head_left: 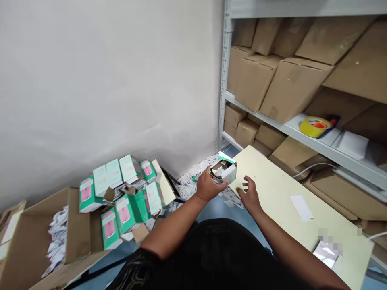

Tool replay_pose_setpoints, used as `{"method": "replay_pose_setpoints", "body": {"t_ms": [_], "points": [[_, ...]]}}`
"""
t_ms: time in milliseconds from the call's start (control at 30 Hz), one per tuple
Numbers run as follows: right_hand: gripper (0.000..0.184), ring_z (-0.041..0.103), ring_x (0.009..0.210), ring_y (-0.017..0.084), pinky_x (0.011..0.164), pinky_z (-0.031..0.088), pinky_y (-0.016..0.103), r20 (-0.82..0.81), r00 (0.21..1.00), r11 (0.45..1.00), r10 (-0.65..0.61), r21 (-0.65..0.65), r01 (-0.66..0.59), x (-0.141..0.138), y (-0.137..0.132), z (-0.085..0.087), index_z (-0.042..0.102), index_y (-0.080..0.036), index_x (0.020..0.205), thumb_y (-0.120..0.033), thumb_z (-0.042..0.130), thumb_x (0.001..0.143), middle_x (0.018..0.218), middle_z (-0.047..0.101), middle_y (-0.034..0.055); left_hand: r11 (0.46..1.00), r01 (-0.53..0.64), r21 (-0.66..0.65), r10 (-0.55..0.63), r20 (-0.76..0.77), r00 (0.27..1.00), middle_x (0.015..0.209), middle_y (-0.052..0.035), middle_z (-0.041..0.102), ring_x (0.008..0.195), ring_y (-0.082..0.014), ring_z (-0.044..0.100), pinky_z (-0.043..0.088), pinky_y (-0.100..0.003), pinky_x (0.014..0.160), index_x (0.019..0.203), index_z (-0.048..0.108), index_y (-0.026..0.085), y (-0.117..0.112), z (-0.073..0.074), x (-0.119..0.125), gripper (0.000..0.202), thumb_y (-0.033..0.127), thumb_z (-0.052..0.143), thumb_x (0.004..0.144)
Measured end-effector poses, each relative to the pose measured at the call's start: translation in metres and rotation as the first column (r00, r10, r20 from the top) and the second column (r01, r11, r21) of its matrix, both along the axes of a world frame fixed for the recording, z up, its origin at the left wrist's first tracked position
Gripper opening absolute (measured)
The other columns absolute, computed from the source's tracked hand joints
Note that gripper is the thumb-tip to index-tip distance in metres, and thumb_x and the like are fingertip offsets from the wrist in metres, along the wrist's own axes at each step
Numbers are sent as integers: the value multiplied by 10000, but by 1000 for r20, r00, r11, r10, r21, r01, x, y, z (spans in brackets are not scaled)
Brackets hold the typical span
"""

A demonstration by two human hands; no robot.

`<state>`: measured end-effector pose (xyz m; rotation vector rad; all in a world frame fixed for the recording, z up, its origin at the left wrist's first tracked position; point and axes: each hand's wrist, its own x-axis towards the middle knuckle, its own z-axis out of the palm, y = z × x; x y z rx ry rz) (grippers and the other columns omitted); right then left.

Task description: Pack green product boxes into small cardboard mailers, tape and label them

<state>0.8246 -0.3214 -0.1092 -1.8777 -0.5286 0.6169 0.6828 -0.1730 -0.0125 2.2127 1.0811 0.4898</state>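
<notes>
The right hand (249, 196) hangs over the near corner of a pale yellow flat board (281, 189), fingers spread and loose, holding nothing. Just beside it, the left hand (208, 187) clasps a small white-and-green cardboard box (225, 170), its flaps open, above the floor. To the left lies a heap of green-and-pink cartons (127, 197). Beyond, brown cardboard boxes (290, 84) fill a grey metal shelf (225, 80).
</notes>
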Motion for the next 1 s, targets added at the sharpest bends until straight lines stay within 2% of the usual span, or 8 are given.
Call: {"method": "replay_pose_setpoints", "body": {"t_ms": [133, 267, 433, 633, 733, 800, 933, 1000], "points": [[949, 422, 1401, 411, 1203, 290, 600, 381, 921, 995, 84, 15, -97, 18, -6, 6, 399, -202, 1523, -474, 807, 711, 1541, 459, 188, 998, 65, -14, -65, -14, 998, 1267, -142, 691, 1232, -352, 631, 494, -462, 1076, 1390, 505, 176, -9, -21, 55, 822, 444, 832, 684], [698, 544, 1213, 382, 1079, 418, 537, 358, 933, 997, -20, -58, 44, 53, 6, 6, 541, -206, 1376, -386, 757, 736, 1273, 647, 162, 968, 213, -134, -207, 57, 977, 1241, -127, 698, 1199, -319, 653, 519, -438, 1031, 1317, 518, 198, -9, -42, 100, 725, 442, 835, 713], [572, 608, 1056, 328, 903, 492, 428, 371, 928, 958, -29, -255, 131, 98, -4, -28, 603, -197, 1192, -349, 772, 667, 1078, 686, 122, 740, 554, -382, -512, 215, 832, 1249, -98, 692, 1086, -247, 698, 561, -363, 917, 1300, 500, 208, 12, -70, 150, 702, 414, 853, 729], [614, 659, 917, 269, 815, 530, 395, 191, 960, 944, -203, -224, 244, 120, -18, -65, 568, -196, 1216, -294, 782, 649, 1030, 707, 71, 517, 684, -515, -710, 189, 679, 1153, -90, 699, 1023, -243, 687, 556, -367, 886, 1228, 530, 172, 23, -111, 213, 721, 425, 899, 663], [668, 672, 941, 279, 809, 542, 396, 164, 958, 936, -235, -229, 268, 127, -23, -71, 536, -187, 1284, -263, 771, 663, 1077, 708, 85, 433, 743, -511, -776, 208, 595, 1167, -90, 681, 1052, -243, 671, 543, -374, 905, 1230, 531, 187, 25, -117, 232, 643, 445, 845, 732], [603, 676, 903, 275, 795, 545, 393, 147, 961, 931, -233, -252, 264, 132, -28, -76, 565, -182, 1234, -234, 758, 666, 1030, 706, 84, 442, 760, -477, -798, 179, 576, 1197, -105, 655, 1067, -249, 661, 537, -392, 906, 1207, 541, 192, 25, -114, 240, 523, 468, 757, 819], [572, 657, 992, 304, 874, 540, 439, 154, 971, 941, -185, -259, 220, 140, -39, -94, 607, -207, 1166, -220, 794, 625, 1086, 689, 95, 564, 745, -357, -768, 103, 632, 1201, -96, 629, 1024, -235, 647, 527, -377, 870, 1151, 564, 208, 18, -101, 254, 419, 414, 727, 823], [564, 654, 1000, 311, 870, 545, 462, 130, 971, 947, -202, -226, 228, 141, -46, -104, 608, -223, 1169, -245, 799, 639, 1101, 680, 91, 546, 745, -383, -776, 104, 622, 1107, -58, 666, 963, -213, 652, 518, -345, 832, 1114, 588, 222, 11, -99, 259, 325, 364, 694, 841]]}}
